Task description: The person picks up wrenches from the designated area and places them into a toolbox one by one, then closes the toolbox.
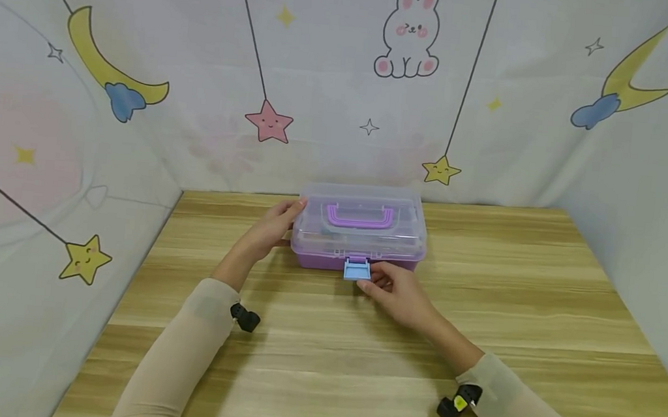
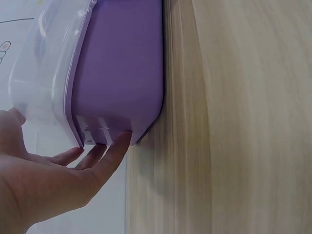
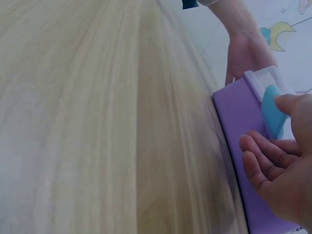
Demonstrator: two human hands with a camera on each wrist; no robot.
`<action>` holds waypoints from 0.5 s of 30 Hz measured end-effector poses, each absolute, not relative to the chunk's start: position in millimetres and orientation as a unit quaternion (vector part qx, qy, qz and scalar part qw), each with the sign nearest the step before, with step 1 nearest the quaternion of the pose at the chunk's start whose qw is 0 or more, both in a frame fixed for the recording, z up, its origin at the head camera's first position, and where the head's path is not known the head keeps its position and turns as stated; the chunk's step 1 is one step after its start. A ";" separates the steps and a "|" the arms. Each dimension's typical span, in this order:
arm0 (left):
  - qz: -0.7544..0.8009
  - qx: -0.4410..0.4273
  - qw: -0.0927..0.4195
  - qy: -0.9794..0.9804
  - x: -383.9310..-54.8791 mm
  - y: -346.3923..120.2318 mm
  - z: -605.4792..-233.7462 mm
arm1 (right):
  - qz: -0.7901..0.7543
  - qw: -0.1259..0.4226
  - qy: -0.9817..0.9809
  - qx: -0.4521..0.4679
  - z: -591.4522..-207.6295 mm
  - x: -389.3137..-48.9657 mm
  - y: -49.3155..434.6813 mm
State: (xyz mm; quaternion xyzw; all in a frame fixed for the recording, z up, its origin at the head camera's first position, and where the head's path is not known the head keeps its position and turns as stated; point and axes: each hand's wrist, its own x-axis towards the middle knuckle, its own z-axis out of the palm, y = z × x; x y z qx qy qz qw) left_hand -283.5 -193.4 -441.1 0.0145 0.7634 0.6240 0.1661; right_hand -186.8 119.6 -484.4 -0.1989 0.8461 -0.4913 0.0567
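A purple storage box with a clear, closed lid sits at the far side of the table. My left hand rests against the box's left end, thumb on the lid and gently bent fingers touching the purple wall, as the left wrist view shows. At the front, my right hand pinches the light blue latch by its edge. That latch is flipped outward from the box. In the right wrist view, the thumb lies on the latch and the other fingers curl below it. What lies inside the box is blurred by the lid.
A purple handle lies folded on the lid. Behind the box rises a white cloth backdrop printed with stars, moons and a bunny. The wood-grain table stretches in front. Each sleeve carries a small black camera.
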 end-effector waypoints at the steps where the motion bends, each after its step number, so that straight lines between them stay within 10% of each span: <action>1: 0.624 0.015 0.166 0.763 -283.1 -193.6 -440.9 | -0.501 0.060 0.841 -0.195 -483.6 -187.1 119.2; 15: 0.623 0.015 0.159 0.766 -282.5 -193.8 -441.4 | -0.524 0.040 0.841 -0.125 -468.1 -196.4 108.2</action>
